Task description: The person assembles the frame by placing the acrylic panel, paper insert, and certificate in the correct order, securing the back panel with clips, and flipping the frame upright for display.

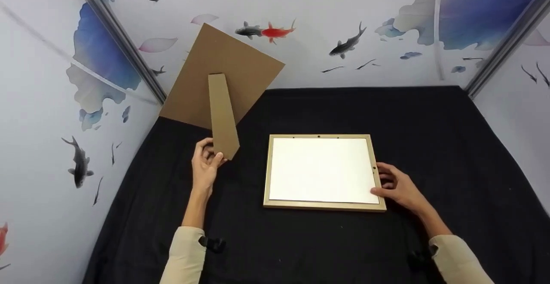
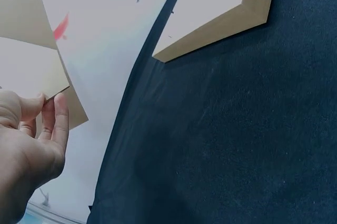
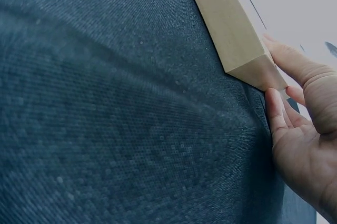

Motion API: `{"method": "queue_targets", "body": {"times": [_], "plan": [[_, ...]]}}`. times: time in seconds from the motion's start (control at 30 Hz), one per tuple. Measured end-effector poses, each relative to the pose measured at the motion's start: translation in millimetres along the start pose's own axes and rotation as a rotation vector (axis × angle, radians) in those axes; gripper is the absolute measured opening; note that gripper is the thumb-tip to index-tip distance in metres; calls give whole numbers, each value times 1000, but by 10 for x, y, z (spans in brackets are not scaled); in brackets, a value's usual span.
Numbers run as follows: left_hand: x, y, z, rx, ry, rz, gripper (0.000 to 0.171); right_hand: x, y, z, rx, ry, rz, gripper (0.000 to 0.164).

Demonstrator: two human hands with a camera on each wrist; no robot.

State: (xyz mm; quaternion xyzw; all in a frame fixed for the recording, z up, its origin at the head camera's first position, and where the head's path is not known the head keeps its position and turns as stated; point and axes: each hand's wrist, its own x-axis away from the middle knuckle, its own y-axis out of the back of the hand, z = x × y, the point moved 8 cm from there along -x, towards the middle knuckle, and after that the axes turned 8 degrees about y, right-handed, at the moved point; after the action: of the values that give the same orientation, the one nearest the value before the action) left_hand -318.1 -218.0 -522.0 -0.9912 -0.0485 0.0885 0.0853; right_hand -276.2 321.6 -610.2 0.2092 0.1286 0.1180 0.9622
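My left hand (image 1: 205, 168) pinches the tip of a stand leg (image 1: 223, 116) between thumb and fingers. That leg belongs to a brown picture frame backing board (image 1: 245, 65), held up tilted in the air at the left. In the left wrist view the thumb and fingertips meet on the leg's end (image 2: 34, 69). A light wooden picture frame (image 1: 322, 206) lies flat on the table with a white sheet (image 1: 322, 170) inside it. My right hand (image 1: 397, 187) grips the frame's right side, thumb on top and fingers at the outer edge (image 3: 253, 71).
A black cloth (image 1: 326, 245) covers the table. White panels printed with fish and lotus leaves (image 1: 300, 60) stand around the back and sides, joined by metal posts (image 1: 124, 43). The raised board is in front of the back-left corner.
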Motion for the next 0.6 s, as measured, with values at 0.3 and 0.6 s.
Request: {"method": "queue_targets", "body": {"times": [0.3,0.6], "plan": [[51,-324,-24,-19,13,71,43,-13,-3,9,-4,-28,18,84],[104,-652,-19,-16,21,142,43,-17,1,15,-4,-42,23,83]]}}
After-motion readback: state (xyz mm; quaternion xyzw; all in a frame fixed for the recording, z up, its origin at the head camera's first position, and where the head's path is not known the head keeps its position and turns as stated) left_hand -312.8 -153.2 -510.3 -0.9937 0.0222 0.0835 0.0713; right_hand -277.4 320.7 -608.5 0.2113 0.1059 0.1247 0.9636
